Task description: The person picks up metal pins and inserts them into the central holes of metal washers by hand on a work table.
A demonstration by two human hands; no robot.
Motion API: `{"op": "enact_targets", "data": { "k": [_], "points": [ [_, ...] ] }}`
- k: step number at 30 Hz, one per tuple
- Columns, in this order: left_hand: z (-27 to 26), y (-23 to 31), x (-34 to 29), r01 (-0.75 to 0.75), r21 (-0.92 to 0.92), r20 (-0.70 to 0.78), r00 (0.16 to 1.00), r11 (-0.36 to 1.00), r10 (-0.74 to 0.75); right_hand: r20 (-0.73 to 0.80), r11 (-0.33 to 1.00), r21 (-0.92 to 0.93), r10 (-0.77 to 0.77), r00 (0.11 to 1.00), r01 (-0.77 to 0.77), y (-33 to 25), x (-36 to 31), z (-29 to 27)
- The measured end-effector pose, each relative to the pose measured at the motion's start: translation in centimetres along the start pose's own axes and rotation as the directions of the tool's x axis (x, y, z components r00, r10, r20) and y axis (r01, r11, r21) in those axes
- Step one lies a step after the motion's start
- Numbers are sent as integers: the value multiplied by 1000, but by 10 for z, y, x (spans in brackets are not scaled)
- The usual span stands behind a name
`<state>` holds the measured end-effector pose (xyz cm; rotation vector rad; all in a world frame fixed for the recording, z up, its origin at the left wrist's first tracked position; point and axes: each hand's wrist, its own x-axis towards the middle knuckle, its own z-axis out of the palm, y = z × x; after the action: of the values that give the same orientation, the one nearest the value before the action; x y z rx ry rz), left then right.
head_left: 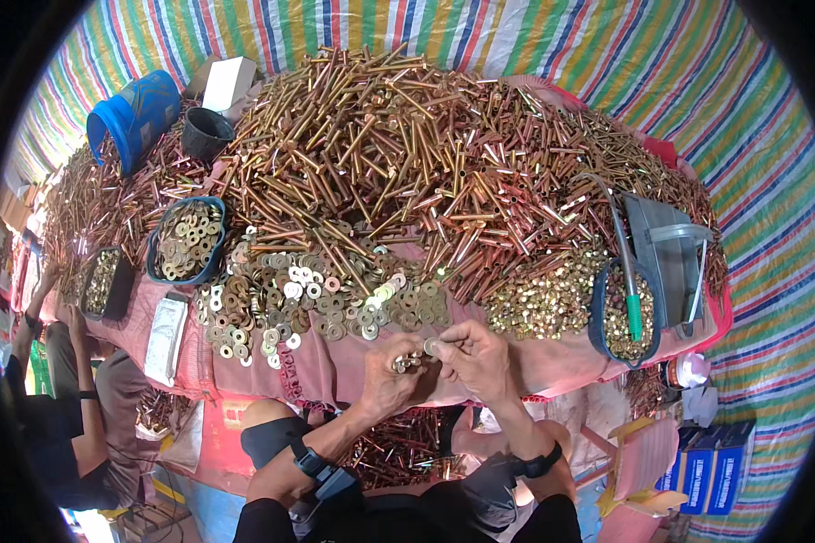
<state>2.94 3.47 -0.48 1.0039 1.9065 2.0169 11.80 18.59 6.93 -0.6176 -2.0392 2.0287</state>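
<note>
My left hand is closed around a small bunch of shiny metal fasteners; their exact kind is hard to make out. Close beside it, my right hand pinches a round flat washer between thumb and fingers. Both hands are over the near edge of the pink cloth. Just beyond them lies a spread of loose washers. A heap of small brassy nuts lies to the right, and a large pile of long coppery bolts rises behind.
At right, a dark tub of nuts holds a green-handled tool beside a grey metal container. At left are a tub of washers, a white block, a blue bucket and a black cup. Another person's arm shows far left.
</note>
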Motion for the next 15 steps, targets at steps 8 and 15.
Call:
{"op": "enact_targets", "data": {
  "k": [8,15],
  "points": [
    [-2,-5,4,195,-83,4,981,977,-195,-240,657,-735,-482,842,166,18,40,-35],
    [-1,-3,6,44,-78,-36,998,996,-47,-352,513,-849,-376,857,-124,26,75,-46]
  ]
}}
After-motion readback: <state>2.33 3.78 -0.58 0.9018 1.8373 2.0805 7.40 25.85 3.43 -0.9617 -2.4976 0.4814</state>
